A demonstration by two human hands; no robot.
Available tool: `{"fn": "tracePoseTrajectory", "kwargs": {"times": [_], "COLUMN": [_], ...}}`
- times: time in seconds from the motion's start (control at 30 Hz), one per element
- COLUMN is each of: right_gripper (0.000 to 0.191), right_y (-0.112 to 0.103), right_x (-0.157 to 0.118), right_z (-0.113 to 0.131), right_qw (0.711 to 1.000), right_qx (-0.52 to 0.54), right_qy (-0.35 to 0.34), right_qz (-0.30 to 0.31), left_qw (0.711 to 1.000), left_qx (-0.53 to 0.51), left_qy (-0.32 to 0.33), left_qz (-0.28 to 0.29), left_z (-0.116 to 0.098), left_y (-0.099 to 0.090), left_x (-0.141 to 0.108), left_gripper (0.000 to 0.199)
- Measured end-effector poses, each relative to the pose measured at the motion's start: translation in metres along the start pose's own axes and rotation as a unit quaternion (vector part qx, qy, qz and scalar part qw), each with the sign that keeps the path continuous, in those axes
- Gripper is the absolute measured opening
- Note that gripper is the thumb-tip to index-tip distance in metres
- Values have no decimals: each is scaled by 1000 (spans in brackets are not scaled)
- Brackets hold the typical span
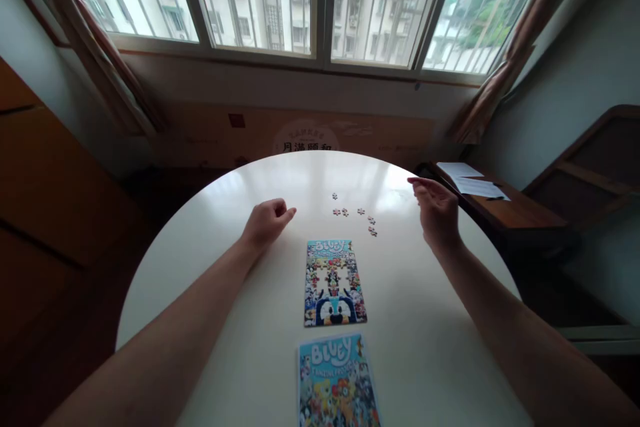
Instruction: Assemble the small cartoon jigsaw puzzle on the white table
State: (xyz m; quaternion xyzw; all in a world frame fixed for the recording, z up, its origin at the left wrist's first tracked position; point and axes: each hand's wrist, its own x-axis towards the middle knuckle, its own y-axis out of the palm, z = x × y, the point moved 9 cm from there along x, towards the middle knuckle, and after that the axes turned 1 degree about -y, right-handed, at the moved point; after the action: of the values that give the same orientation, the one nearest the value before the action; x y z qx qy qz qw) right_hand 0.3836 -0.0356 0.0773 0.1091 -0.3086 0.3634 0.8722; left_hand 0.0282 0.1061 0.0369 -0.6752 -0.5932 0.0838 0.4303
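Observation:
My left hand [270, 221] rests on the white table in a loose fist, thumb sticking out to the right; no object shows in it. Over the table's right side, my right hand [436, 213] is raised with its fingers folded in and their tips close to the thumb. Whatever they may pinch is too small or hidden. Between the hands lies a partly assembled jigsaw puzzle [336, 307] with "BLUEY" lettering and gaps in its middle. Beyond it, several loose puzzle pieces [361, 211] are scattered nearer the table's far edge.
A matching Bluey picture sheet [337, 380] lies below the puzzle, toward me. The round white table [405, 347] fills the middle. At right stands a brown side table [505, 210] with papers [480, 187]. Barred windows [260, 0] and curtains [95, 47] are behind.

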Motion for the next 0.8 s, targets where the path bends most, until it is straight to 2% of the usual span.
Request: {"fn": "tracePoseTrajectory", "kwargs": {"times": [0.1,0.23,0.37,0.57,0.8], "right_gripper": [35,46,47,48,58], "right_y": [-16,-7,8,24,20], "right_x": [8,3,-4,-11,-12], "right_z": [-37,-66,-72,-70,-82], "right_qw": [993,986,989,994,993], "right_qx": [23,18,5,-40,-38], "right_qy": [97,161,145,93,104], "right_qz": [-68,-47,-8,45,33], "left_qw": [999,996,994,991,989], "left_qx": [-20,-43,-49,-51,-21], "left_qy": [-28,-48,-59,-78,-74], "left_qz": [-38,-68,-79,-94,-124], "left_z": [6,10,11,16,21], "left_y": [-7,-13,-16,-19,-23], "left_x": [0,-1,-1,1,1], "left_gripper": [38,39,36,26,21]}}
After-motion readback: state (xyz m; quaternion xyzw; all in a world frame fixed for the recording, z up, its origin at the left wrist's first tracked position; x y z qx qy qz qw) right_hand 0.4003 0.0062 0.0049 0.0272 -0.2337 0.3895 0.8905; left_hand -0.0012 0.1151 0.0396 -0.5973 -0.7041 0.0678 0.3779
